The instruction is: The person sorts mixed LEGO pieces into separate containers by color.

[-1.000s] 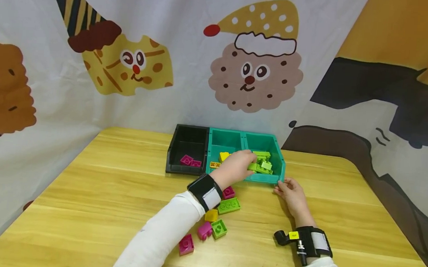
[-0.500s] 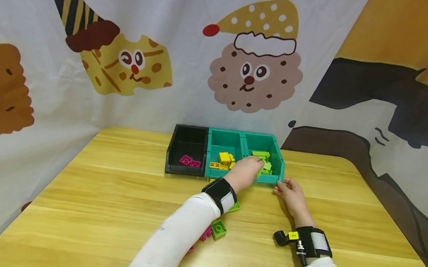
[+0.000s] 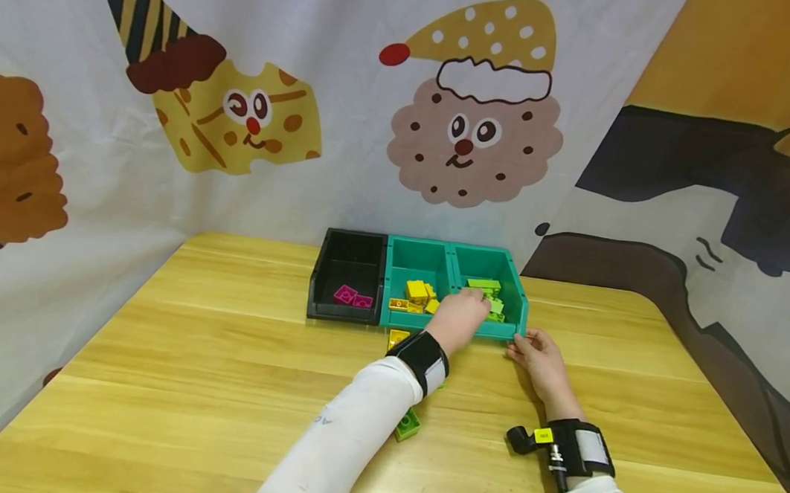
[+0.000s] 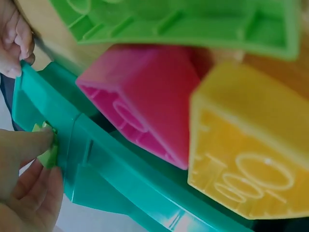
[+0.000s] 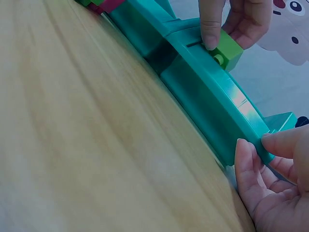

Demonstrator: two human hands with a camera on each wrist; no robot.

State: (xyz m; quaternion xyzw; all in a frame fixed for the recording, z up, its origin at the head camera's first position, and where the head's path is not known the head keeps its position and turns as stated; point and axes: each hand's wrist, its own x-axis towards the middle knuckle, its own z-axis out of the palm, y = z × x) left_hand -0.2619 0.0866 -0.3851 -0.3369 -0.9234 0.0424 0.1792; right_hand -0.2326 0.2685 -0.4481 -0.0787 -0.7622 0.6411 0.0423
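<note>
The left hand pinches a small green plastic brick over the teal plastic bin's right compartment; the right hand grips its near-right corner. Loose bricks remain unsorted on the near wooden table.

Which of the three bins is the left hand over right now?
The rightmost teal bin, the one with green bricks. The left hand pinches a green brick over its front wall; the black bin holds pink, the middle one yellow.
</note>
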